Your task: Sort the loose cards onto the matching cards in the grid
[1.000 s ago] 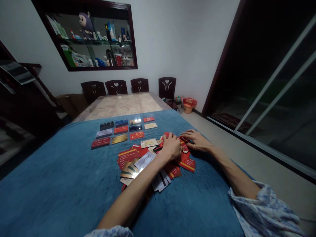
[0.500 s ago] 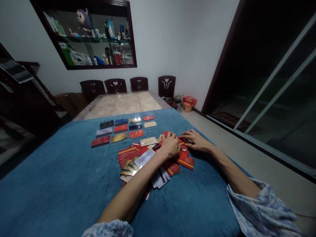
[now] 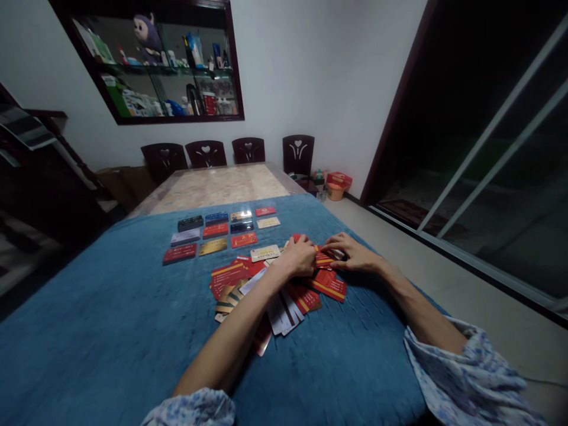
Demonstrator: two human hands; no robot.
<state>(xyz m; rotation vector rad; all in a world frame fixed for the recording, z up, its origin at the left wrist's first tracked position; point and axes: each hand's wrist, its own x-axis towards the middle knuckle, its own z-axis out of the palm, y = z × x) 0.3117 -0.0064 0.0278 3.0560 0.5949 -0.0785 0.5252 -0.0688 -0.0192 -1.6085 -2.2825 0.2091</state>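
Note:
A loose heap of red, gold and white cards [image 3: 228, 276] is spread on the blue cloth in front of me. My left hand [image 3: 302, 258] is closed at the heap's far right part, its fingers curled over red cards; the fingertips are partly hidden. Close beside it, my right hand [image 3: 350, 253] pinches the right end of some red cards [image 3: 325, 258], thumb below and fingers above. A pale card [image 3: 265, 253] lies at the heap's far edge. My left forearm covers part of the heap. White cards with a dark stripe [image 3: 286, 313] fan out nearer to me.
Sorted card stacks stand in rows beyond the heap, among them a dark red stack [image 3: 180, 254], a gold stack [image 3: 213, 246] and a black stack [image 3: 190, 223]. The blue cloth [image 3: 110, 307] covers the near table. Dark chairs [image 3: 298, 155] stand at the far end.
My right hand has closed its fingers on the red cards beside my left hand. My left hand has shifted slightly. The view has moved a little; the sorted stacks stay as they were.

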